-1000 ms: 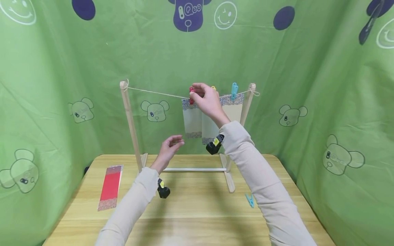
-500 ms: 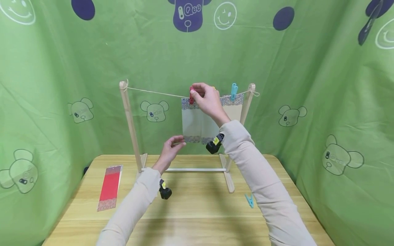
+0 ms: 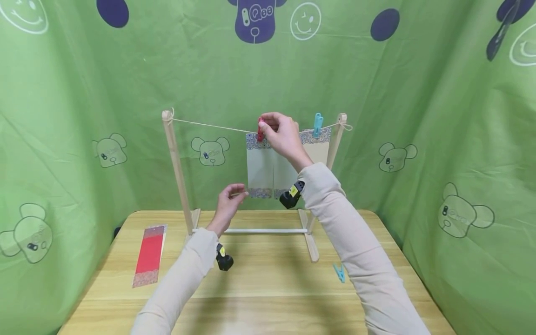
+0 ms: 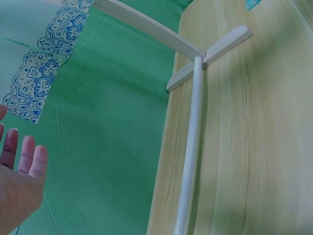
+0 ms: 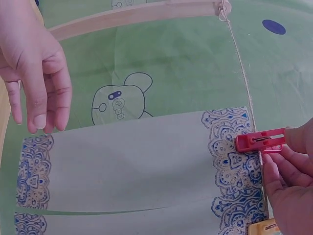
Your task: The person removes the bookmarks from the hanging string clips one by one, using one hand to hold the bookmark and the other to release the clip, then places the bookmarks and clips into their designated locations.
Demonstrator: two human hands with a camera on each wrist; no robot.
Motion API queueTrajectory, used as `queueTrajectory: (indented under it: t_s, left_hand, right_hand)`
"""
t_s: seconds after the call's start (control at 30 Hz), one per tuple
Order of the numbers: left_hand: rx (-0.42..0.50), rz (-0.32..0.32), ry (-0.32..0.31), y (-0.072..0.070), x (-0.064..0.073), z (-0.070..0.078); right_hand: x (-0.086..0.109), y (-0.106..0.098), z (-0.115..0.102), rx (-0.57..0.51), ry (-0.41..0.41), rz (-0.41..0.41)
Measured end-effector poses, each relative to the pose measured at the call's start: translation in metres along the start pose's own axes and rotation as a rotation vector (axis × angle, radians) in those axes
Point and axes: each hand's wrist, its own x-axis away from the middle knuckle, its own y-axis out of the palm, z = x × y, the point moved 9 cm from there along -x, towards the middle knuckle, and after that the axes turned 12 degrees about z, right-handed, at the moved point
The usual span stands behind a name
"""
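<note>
My right hand [image 3: 285, 139] pinches a red clothespin [image 3: 260, 131] between thumb and fingers. In the right wrist view the clothespin [image 5: 254, 141] sits across the string and the patterned top edge of a white paper card [image 5: 132, 161]. That card [image 3: 260, 167] hangs down, with a blue lace-like border at each end. My left hand [image 3: 228, 205] is beside its lower left corner, fingers loosely extended and holding nothing. Two more cards hang to the right: one overlapped by my right arm, and a cream one [image 3: 317, 153] under a blue clothespin [image 3: 318, 124].
The string [image 3: 213, 125] runs between two wooden posts [image 3: 177, 172] joined by a white rod [image 3: 264, 231]. A yellow clothespin [image 5: 264, 227] clips the neighbouring card. On the table [image 3: 259, 288] lie a red patterned card [image 3: 148, 256] at left and a blue clothespin [image 3: 340, 273] at right.
The lower end of the hanging card has swung down and now hangs straighter. My left hand moved right to its bottom edge, then slightly back left. My right hand stays on the red clothespin.
</note>
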Motion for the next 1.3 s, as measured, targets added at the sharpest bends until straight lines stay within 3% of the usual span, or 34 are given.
queueTrajectory:
  t_s: [0.63, 0.97, 1.3]
  left_hand:
    - [-0.049, -0.025, -0.010, 0.003, 0.003, -0.002]
    - [-0.046, 0.054, 0.046, -0.009, 0.005, 0.007]
    - [-0.024, 0.068, 0.075, -0.011, 0.005, 0.012]
  right_hand:
    - [0.002, -0.004, 0.005, -0.020, 0.061, 0.034]
    - [0.002, -0.006, 0.004, -0.018, 0.057, 0.066]
    - [0.002, -0.008, 0.000, -0.036, 0.037, 0.110]
